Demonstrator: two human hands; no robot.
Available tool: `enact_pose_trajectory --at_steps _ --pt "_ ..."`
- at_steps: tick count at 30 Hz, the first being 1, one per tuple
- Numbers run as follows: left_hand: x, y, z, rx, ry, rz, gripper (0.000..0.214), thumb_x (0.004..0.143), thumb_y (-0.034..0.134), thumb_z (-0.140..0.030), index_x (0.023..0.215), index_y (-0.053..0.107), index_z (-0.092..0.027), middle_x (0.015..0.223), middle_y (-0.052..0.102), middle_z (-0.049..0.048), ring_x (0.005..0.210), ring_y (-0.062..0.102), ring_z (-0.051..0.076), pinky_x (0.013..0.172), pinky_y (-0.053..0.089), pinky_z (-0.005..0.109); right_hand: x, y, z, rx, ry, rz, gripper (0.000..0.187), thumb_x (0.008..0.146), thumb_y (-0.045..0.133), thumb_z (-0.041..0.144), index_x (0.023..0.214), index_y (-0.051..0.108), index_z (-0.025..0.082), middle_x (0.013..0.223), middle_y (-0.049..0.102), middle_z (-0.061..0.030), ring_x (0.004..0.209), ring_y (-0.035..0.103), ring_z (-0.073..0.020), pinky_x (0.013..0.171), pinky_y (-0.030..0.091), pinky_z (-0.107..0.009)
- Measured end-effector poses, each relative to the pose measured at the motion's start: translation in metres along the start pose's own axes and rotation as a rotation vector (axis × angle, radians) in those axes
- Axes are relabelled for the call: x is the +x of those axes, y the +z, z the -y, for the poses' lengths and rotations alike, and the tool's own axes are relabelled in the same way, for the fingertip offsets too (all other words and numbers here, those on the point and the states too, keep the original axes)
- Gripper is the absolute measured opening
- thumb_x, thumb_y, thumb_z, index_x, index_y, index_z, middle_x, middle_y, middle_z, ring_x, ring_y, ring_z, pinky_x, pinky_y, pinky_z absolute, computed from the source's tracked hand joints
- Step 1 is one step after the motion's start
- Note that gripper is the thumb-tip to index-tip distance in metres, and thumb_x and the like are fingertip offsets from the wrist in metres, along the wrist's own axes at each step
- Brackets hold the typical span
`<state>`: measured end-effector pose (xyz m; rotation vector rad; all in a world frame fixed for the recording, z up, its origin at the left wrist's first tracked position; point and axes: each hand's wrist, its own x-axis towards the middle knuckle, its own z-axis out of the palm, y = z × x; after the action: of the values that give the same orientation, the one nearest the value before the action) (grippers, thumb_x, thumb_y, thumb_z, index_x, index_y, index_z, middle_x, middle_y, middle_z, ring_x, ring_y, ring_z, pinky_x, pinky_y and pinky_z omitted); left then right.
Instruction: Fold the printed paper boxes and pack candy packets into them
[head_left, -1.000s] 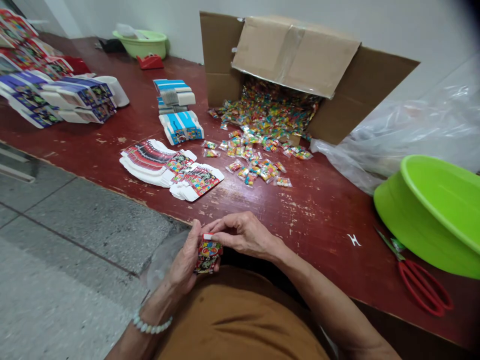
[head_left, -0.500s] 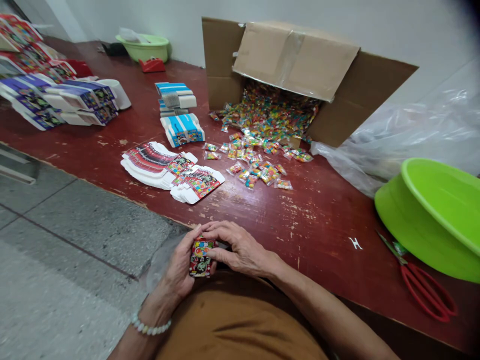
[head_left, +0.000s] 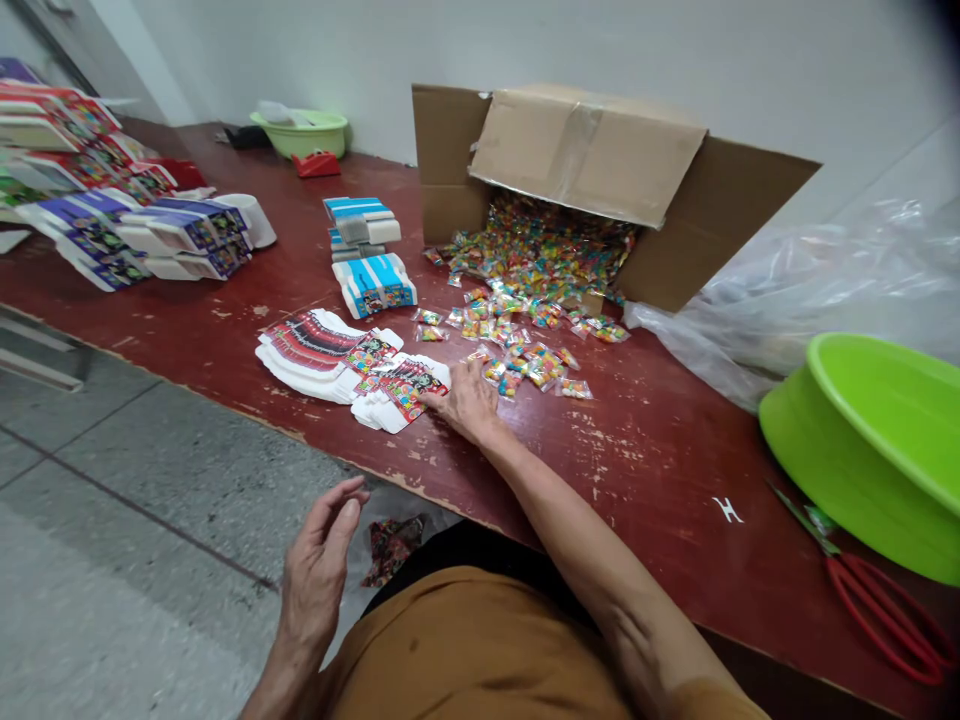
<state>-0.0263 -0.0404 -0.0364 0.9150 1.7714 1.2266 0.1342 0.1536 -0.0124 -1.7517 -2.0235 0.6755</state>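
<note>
My right hand (head_left: 466,402) reaches out over the red table (head_left: 645,450) and its fingers rest on the pile of flat red printed cartons (head_left: 360,368). Small candy packets (head_left: 517,340) lie just beyond it, spilling from a tipped cardboard box (head_left: 600,170). My left hand (head_left: 319,570) hangs open below the table edge, fingers loosely spread, holding nothing. A small folded red carton (head_left: 391,545) lies just right of it, below the table edge.
Blue flat cartons (head_left: 371,270) are stacked behind the red ones. Filled boxes (head_left: 127,235) are piled at far left. Green basins (head_left: 870,440) and red scissors (head_left: 885,610) sit at right, clear plastic sheeting (head_left: 810,290) behind. A green bowl (head_left: 304,130) and a tape dispenser (head_left: 316,163) stand at the back.
Both hands were closed on a small red carton near my lap. Now the carton is released below the table edge, the left hand is open, and the right hand has reached forward to the flat cartons.
</note>
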Motion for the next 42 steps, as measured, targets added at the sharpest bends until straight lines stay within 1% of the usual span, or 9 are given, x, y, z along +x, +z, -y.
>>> enact_pose_trajectory --at_steps 9,11,15,18,25,29,34,38,42 --pt "0.019 0.004 -0.054 0.023 0.361 -0.130 0.052 0.087 0.072 -0.044 0.135 0.059 -0.030 0.132 0.064 0.0047 0.127 0.057 0.028 0.115 0.038 0.035 -0.023 -0.040 -0.021 0.695 0.002 0.134 0.014 0.090 0.063 0.032 0.092 0.059 0.019 0.080 0.063 0.0015 0.067 0.055 -0.0119 0.065 0.046 -0.024" --pt "0.023 0.004 -0.062 -0.115 0.261 0.094 0.053 0.086 0.072 -0.050 0.132 0.064 -0.025 0.129 0.069 0.0078 0.126 0.059 0.030 0.112 0.042 0.037 -0.039 -0.054 -0.025 0.873 -0.133 0.299 0.020 0.088 0.069 0.037 0.091 0.060 0.019 0.079 0.063 0.0023 0.064 0.052 -0.0104 0.062 0.043 -0.023" --pt "0.021 0.022 -0.061 -0.455 -0.202 0.867 0.060 0.081 0.076 -0.059 0.124 0.071 -0.017 0.117 0.078 0.0146 0.107 0.073 0.034 0.095 0.055 0.043 -0.063 -0.066 -0.025 1.060 -0.335 0.537 0.035 0.082 0.078 0.050 0.089 0.063 0.019 0.082 0.064 0.0016 0.068 0.051 -0.0101 0.063 0.042 -0.023" --pt "0.015 0.038 -0.053 -0.663 -0.322 1.114 0.059 0.078 0.081 -0.058 0.119 0.075 -0.017 0.108 0.081 0.0135 0.096 0.078 0.032 0.086 0.060 0.039 -0.068 -0.067 -0.024 1.121 -0.354 0.557 0.038 0.081 0.080 0.052 0.088 0.063 0.019 0.081 0.062 0.0018 0.069 0.051 -0.0104 0.065 0.042 -0.023" --pt "0.020 0.043 -0.045 -0.833 -0.541 1.157 0.067 0.074 0.081 -0.063 0.117 0.076 -0.012 0.099 0.083 0.0115 0.083 0.080 0.029 0.077 0.065 0.037 -0.070 -0.073 -0.040 1.306 -0.266 0.598 0.037 0.073 0.087 0.045 0.076 0.062 0.018 0.122 0.064 -0.0036 0.061 0.042 -0.0063 0.053 0.031 -0.022" --pt "0.029 0.037 -0.036 -0.803 -0.531 0.860 0.054 0.072 0.088 -0.053 0.107 0.078 -0.013 0.095 0.083 0.0110 0.081 0.081 0.028 0.078 0.066 0.039 -0.069 -0.072 -0.067 1.391 -0.108 0.499 0.040 0.070 0.087 0.048 0.080 0.060 0.021 0.079 0.061 0.0040 0.050 0.031 -0.0052 0.051 0.026 -0.022" --pt "0.026 0.029 -0.034 -0.745 -0.405 0.797 0.055 0.065 0.094 -0.049 0.104 0.077 -0.015 0.086 0.082 0.0081 0.076 0.081 0.027 0.074 0.068 0.036 -0.065 -0.075 -0.100 0.794 -0.046 0.200 0.030 0.075 0.080 0.042 0.086 0.065 0.019 0.079 0.064 0.0004 0.066 0.052 -0.0132 0.066 0.042 -0.028" --pt "0.012 0.036 -0.045 -0.685 -0.353 0.799 0.053 0.064 0.094 -0.048 0.101 0.076 -0.014 0.080 0.081 0.0071 0.069 0.080 0.027 0.064 0.067 0.033 -0.077 -0.077 -0.085 0.399 -0.179 -0.026 0.033 0.081 0.076 0.033 0.111 0.069 0.020 0.114 0.067 -0.0082 0.098 0.060 -0.0226 0.086 0.046 -0.037" --pt "0.003 0.045 -0.057 -0.617 -0.325 0.706 0.042 0.065 0.095 -0.042 0.090 0.075 -0.014 0.069 0.078 0.0045 0.055 0.075 0.022 0.054 0.063 0.028 -0.100 -0.074 -0.047 0.706 -0.244 0.210 0.042 0.090 0.070 0.040 0.128 0.061 0.022 0.117 0.067 -0.0073 0.081 0.059 -0.0153 0.073 0.049 -0.031"
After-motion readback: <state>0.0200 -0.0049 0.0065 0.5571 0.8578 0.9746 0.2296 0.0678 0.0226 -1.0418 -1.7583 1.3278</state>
